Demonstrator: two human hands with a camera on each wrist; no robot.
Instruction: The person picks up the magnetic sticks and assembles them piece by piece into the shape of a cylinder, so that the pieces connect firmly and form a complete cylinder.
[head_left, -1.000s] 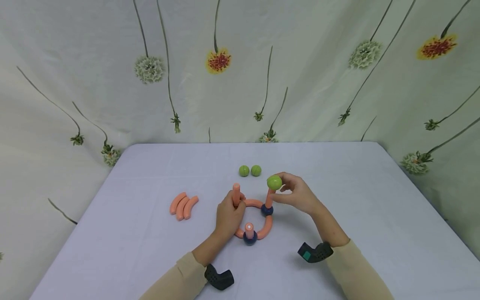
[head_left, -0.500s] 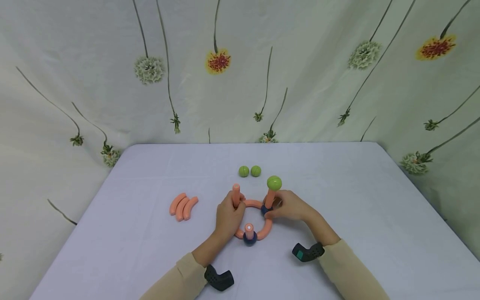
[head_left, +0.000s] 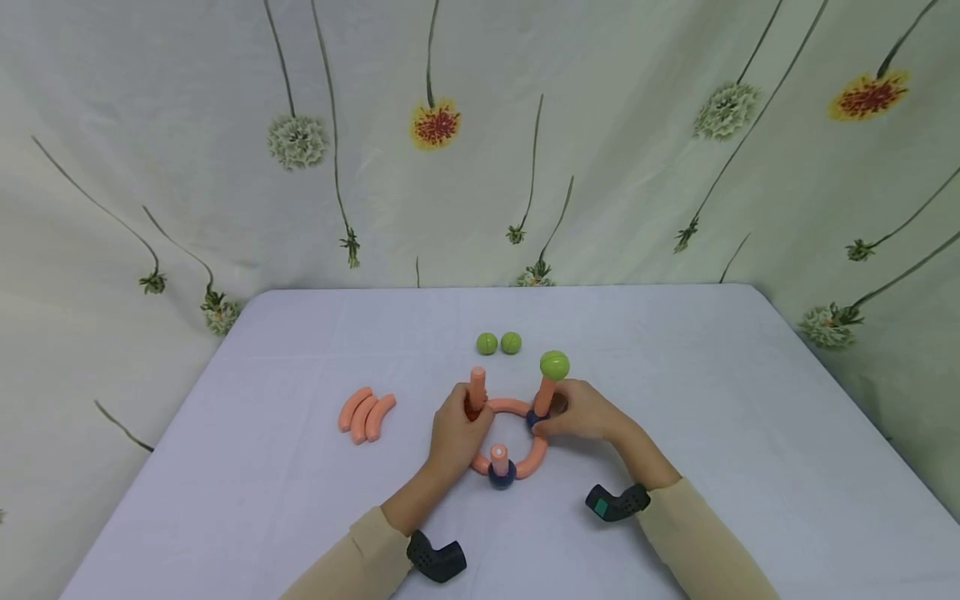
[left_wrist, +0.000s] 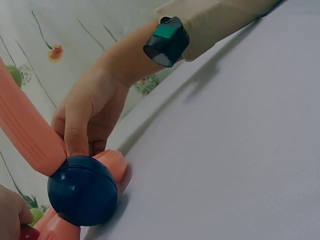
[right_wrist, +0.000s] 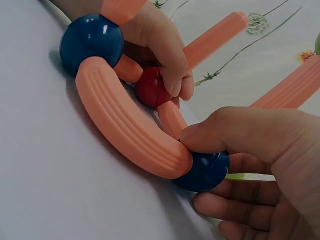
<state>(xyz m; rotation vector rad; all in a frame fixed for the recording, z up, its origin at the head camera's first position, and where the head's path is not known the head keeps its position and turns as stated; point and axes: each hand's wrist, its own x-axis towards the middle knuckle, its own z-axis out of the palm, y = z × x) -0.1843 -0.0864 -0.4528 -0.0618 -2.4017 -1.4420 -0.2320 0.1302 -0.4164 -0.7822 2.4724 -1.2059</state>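
Observation:
A ring of curved orange rods [right_wrist: 132,117] joined by balls lies on the table. My left hand [head_left: 453,433] pinches the red ball [right_wrist: 151,87] at the ring's left, below an upright orange rod [head_left: 477,385]. My right hand [head_left: 581,412] holds the right-hand blue ball [right_wrist: 205,170] between thumb and fingers. From that ball a straight orange rod [head_left: 545,396] rises, leaning slightly right, with a green ball [head_left: 554,365] on its top. The near blue ball [left_wrist: 82,190] carries another upright rod [head_left: 499,457] with a bare top end.
Two loose green balls [head_left: 487,343] sit side by side beyond the ring. Left of it, 3 curved orange rods [head_left: 365,414] lie close together. The white-covered table [head_left: 247,500] ends at a flowered cloth backdrop [head_left: 480,192].
My right hand has let go of the green ball, now on the rod's top, and moved down to the blue ball below. The ring has since shifted slightly right. My left hand keeps its grip.

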